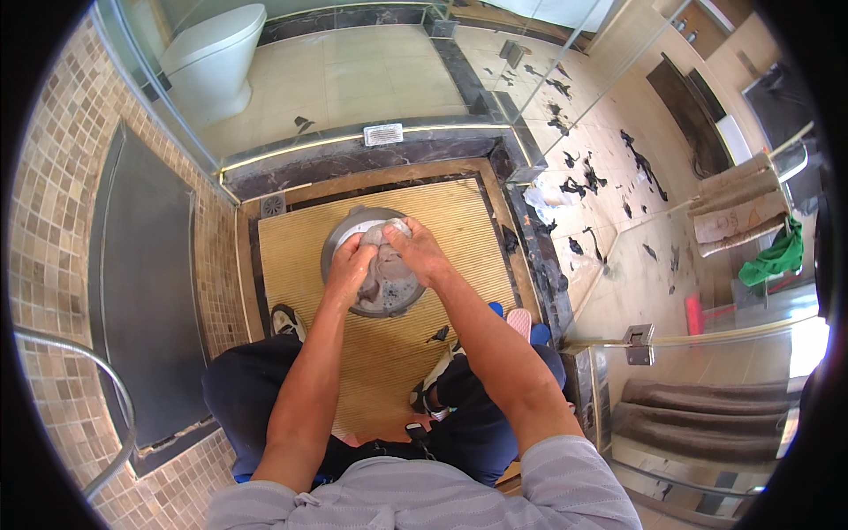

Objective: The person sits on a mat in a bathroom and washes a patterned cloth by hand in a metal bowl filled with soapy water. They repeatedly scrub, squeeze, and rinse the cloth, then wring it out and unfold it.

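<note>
A round grey basin [333, 291] stands on the ribbed yellow floor before me, with sudsy water in its lower part. Over it, both hands grip a wet greyish cloth [392, 266] that hangs down into the basin. My left hand [349, 264] pinches the cloth on its left side. On the right, my right hand [416, 246] holds the bunched upper end, thumb on top. The two hands are close together, thumbs nearly meeting. How much of the cloth lies under the water cannot be told.
A dark marble kerb [371, 158] with a white soap bar or small box [383, 134] edges the shower floor. Glass panels, a steel hinge [639, 344], a floor drain [272, 205], slippers [519, 322], a toilet [212, 63] and black scraps [591, 175] surround me. A metal hose [109, 377] curves at left.
</note>
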### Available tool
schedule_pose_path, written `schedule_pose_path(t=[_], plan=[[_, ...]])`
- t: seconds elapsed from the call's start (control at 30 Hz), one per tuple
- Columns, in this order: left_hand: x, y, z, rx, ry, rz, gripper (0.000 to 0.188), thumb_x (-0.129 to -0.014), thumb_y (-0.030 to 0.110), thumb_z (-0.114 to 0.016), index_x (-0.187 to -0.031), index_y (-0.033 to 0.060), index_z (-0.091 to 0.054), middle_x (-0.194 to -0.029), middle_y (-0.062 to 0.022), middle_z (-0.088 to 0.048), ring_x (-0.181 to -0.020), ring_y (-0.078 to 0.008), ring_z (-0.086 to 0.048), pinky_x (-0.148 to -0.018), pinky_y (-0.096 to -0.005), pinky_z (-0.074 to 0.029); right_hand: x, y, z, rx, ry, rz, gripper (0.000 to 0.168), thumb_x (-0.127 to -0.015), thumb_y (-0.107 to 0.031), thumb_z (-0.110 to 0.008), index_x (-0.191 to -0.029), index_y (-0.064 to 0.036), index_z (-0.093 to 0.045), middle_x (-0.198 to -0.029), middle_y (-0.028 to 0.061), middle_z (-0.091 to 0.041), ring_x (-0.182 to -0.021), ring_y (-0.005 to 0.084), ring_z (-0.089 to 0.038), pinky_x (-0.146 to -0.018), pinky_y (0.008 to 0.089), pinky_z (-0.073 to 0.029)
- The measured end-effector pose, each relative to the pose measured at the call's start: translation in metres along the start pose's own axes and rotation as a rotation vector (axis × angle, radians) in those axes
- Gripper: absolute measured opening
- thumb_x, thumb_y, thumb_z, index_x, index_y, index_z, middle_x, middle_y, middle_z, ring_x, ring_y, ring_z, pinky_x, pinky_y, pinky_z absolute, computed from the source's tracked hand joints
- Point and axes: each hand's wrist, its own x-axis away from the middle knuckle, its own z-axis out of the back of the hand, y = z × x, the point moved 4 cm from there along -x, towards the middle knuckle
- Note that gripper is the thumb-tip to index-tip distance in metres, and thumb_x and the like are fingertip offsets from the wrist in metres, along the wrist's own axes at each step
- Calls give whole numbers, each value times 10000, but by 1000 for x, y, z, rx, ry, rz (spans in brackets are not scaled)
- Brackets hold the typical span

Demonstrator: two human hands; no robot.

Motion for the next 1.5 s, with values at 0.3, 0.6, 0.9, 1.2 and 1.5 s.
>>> schedule_pose_path(t=[0.3,0.6,0.9,1.2,1.5], plan=[[-4,-96,39,-525,405,115,367,-854,169,-628,-1172,-16,-607,-1106,-131,-647,-991,-239,-620,-793,-347,-530,-33,96,-3,358,43,-32,336,-820,-58,-688,-1147,-87,-617,-1052,86,-646,-905,186,-624,-741,321,-524],[13,-130,15,76,231,682,613,-956,185,-538,-1501,71,-281,-1384,-142,-420,-1136,-298,-523,-832,-438,-562,-61,164,-11,1301,-114,175,190,-820,-173,-629,-997,-142,-690,-998,147,-706,-971,311,-675,-841,428,-513],[6,-138,9,539,284,822,932,-895,631,-526,-1554,134,-93,-1586,-201,-62,-1365,-497,-279,-1007,-671,-371,-63,153,-4,960,13,-112,337,-835,-256,-612,-1141,-117,-625,-1167,176,-656,-1125,366,-606,-950,454,-480],[-14,-80,6,770,89,583,757,-924,666,-388,-1433,106,-386,-1430,-152,-433,-1299,-361,-429,-1003,-600,-400,1,38,-55,854,-59,137,458,-861,-396,-592,-1176,-65,-571,-1041,268,-655,-1008,443,-617,-872,486,-486],[-31,-98,26,788,138,444,634,-954,578,-418,-1339,78,-480,-1299,-137,-536,-1170,-322,-524,-963,-522,-448,73,-7,-95,897,-12,475,386,-903,-390,-582,-1029,-25,-590,-871,244,-674,-838,427,-659,-747,487,-520]])
